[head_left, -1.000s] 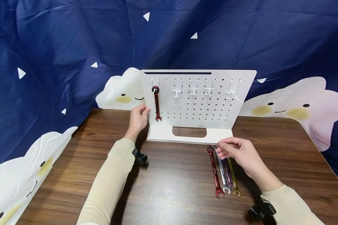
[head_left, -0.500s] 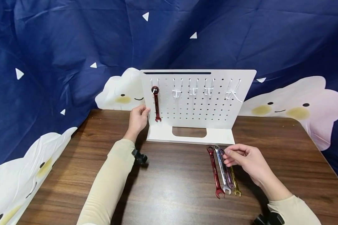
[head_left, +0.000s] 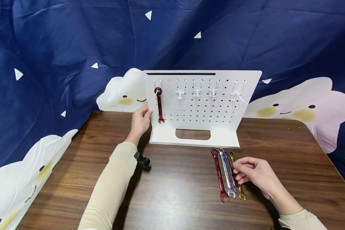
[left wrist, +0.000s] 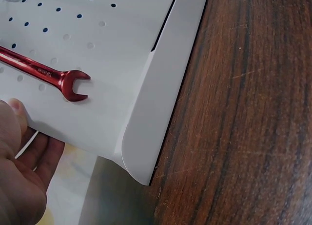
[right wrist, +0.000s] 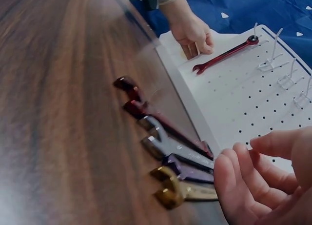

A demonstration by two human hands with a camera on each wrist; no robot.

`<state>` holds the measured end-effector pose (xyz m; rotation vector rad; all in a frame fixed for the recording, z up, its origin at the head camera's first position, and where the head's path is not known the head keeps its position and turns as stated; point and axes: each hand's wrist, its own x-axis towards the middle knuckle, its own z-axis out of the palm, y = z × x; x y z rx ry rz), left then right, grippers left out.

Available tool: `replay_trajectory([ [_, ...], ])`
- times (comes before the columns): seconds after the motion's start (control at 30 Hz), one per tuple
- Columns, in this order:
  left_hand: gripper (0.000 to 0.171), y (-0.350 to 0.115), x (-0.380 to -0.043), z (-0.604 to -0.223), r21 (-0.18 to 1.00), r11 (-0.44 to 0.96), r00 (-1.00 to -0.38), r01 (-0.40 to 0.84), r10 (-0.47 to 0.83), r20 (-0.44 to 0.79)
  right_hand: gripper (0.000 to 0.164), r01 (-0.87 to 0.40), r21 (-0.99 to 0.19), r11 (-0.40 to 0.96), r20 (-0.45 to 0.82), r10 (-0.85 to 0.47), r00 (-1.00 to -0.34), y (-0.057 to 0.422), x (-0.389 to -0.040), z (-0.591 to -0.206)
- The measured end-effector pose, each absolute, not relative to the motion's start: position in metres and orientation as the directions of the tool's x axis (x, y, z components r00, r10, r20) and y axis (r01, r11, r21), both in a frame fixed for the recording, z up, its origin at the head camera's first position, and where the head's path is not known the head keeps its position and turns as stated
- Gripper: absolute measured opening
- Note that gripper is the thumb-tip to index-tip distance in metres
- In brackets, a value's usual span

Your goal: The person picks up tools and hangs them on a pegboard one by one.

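Observation:
My left hand [head_left: 140, 123] grips the left edge of a white pegboard stand [head_left: 172, 136], thumb on the front and fingers behind. Beside it a red combination wrench [head_left: 160, 107] hangs by its ring end from a hook. On the table lie a red wrench [head_left: 219, 175], a silver wrench [head_left: 225, 171], a purple wrench [head_left: 231, 172] and a gold wrench [head_left: 241, 193], side by side, ring ends toward the stand. My right hand [head_left: 257, 174] hovers at the gold wrench, overlapping its shaft. In the right wrist view, its loosely bent fingers [right wrist: 251, 178] hold nothing.
Several white wire hooks [head_left: 196, 92] hang on the board to the right of the hung wrench. Behind the wooden table [head_left: 172, 191] is a dark blue curtain [head_left: 172, 38] with white cloud shapes [head_left: 299, 102].
My right hand has moved right and toward me, from over the silver and purple wrenches to the gold one, uncovering their ring ends. The left hand stays at the board's edge.

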<state>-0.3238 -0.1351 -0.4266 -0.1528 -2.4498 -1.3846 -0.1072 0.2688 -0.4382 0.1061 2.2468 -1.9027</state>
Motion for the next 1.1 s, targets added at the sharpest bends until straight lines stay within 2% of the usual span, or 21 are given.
replay_trajectory([
  [0.37,0.027,-0.135,-0.324,-0.428,0.812,0.525,-0.939,0.257,-0.063,0.338,0.026,0.297,-0.889,0.348,-0.313,0.01,-0.95,0.276,-0.096,-0.45],
  [0.53,0.026,-0.135,-0.325,-0.428,0.81,0.528,-0.938,0.256,-0.068,0.341,0.029,0.274,-0.846,0.457,-0.284,0.047,-0.958,0.273,-0.094,-0.453],
  [0.73,0.026,-0.135,-0.324,-0.428,0.812,0.524,-0.938,0.259,-0.063,0.34,0.027,0.232,-0.742,0.629,-0.222,0.096,-0.97,0.267,-0.092,-0.453],
  [1.1,0.027,-0.135,-0.322,-0.426,0.815,0.527,-0.944,0.242,-0.065,0.323,0.018,0.242,-0.71,0.662,-0.209,0.13,-0.969,0.259,-0.094,-0.453],
])
